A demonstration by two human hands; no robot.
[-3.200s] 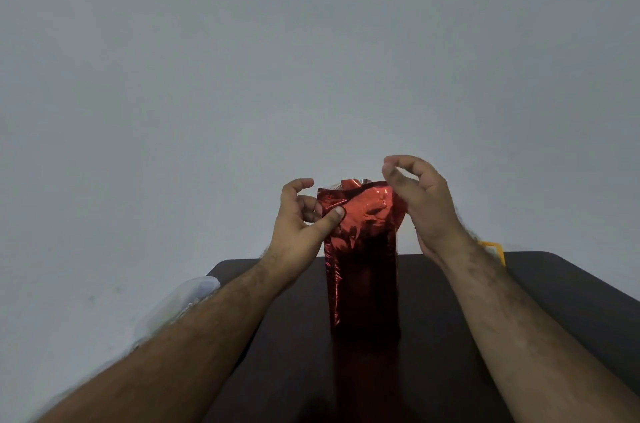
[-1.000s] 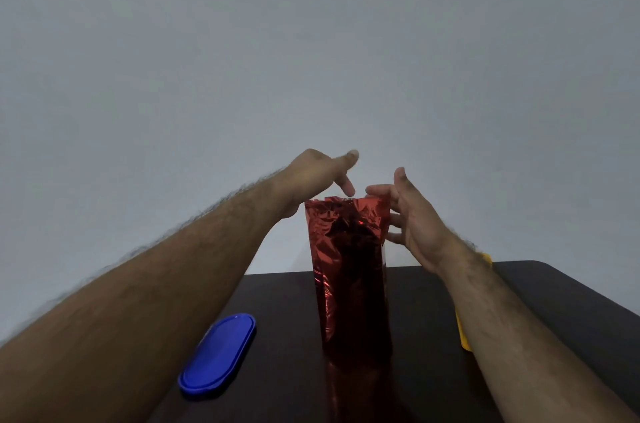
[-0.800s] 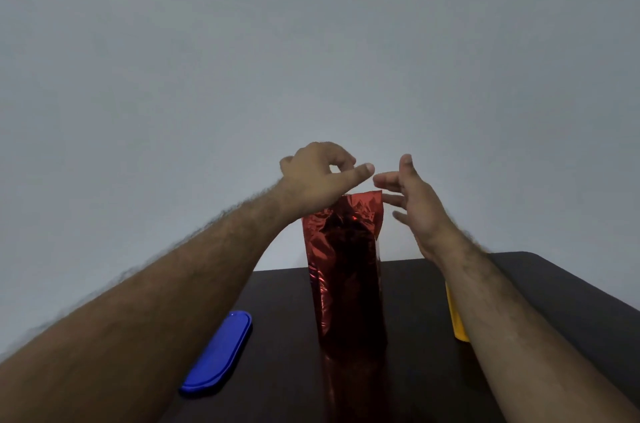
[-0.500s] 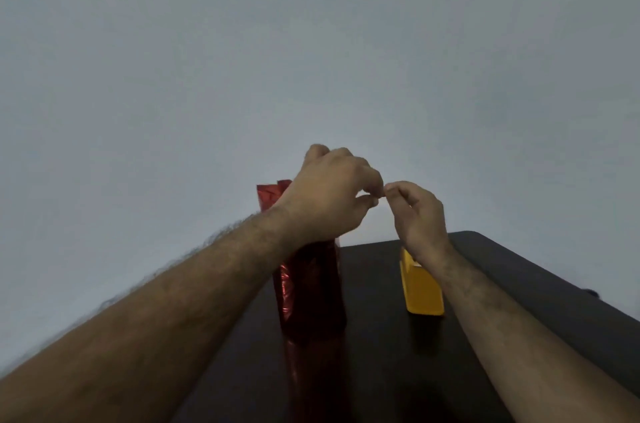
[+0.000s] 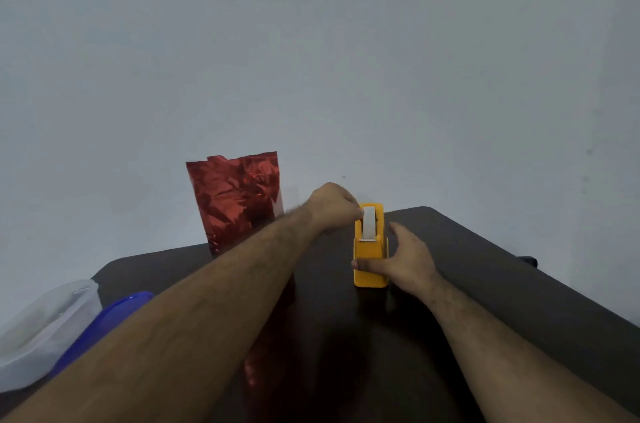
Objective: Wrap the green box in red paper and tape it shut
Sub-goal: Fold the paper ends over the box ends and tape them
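The box stands upright on the dark table (image 5: 485, 284), fully covered in shiny red paper (image 5: 239, 200); no green shows, and the paper's top edge stands open and crumpled. To its right sits a yellow tape dispenser (image 5: 369, 259) with white tape (image 5: 369, 223) running down its front. My left hand (image 5: 332, 206) reaches across in front of the box, its curled fingers pinching the tape at the dispenser's top. My right hand (image 5: 408, 259) grips the dispenser low down, thumb across its front and fingers along its right side.
A blue oval lid (image 5: 114, 315) and a clear plastic container (image 5: 41, 329) lie at the table's left edge, partly behind my left forearm. A plain pale wall rises behind the table. The table's right edge slopes away at the right.
Both hands left the top of the wrapped box and moved right to the yellow dispenser. The view swung right and down, so the box now stands to the left.
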